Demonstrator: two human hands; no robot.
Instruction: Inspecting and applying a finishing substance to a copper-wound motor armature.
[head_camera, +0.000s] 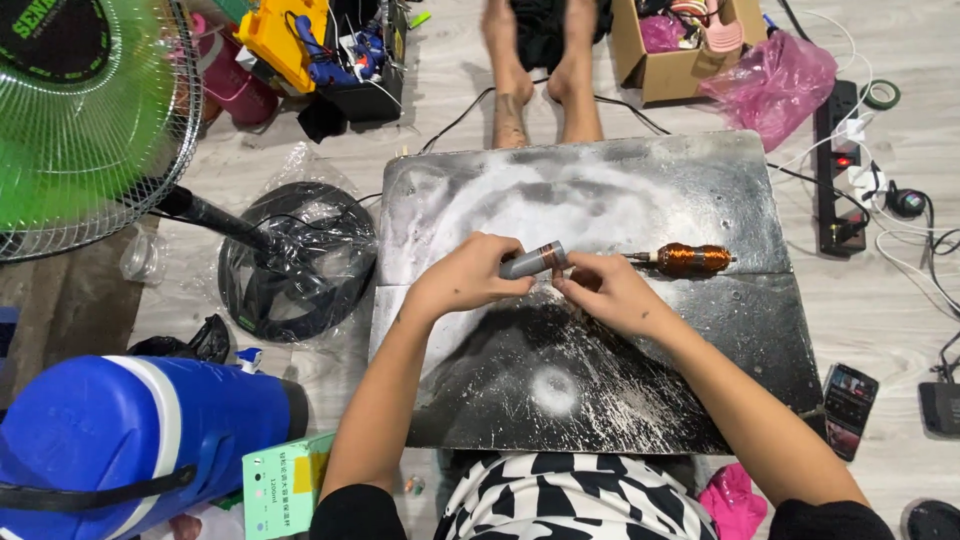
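Observation:
My left hand (462, 280) grips a small grey cylinder with a copper-coloured band (533, 261), held level over a scuffed dark work board (640, 190). My right hand (608, 292) meets it at the cylinder's right end, fingertips pinched there; what they pinch is too small to tell. Just beyond my right hand, a rotor wound with copper wire on a thin shaft (690, 259) lies on the board, apart from both hands.
Another person's bare feet (545, 90) rest at the board's far edge. A green fan (85, 120) and its wrapped black base (295, 260) stand left, a blue jug (140, 430) near left. Right: power strip (840, 170), phone (850, 408), cardboard box (675, 45).

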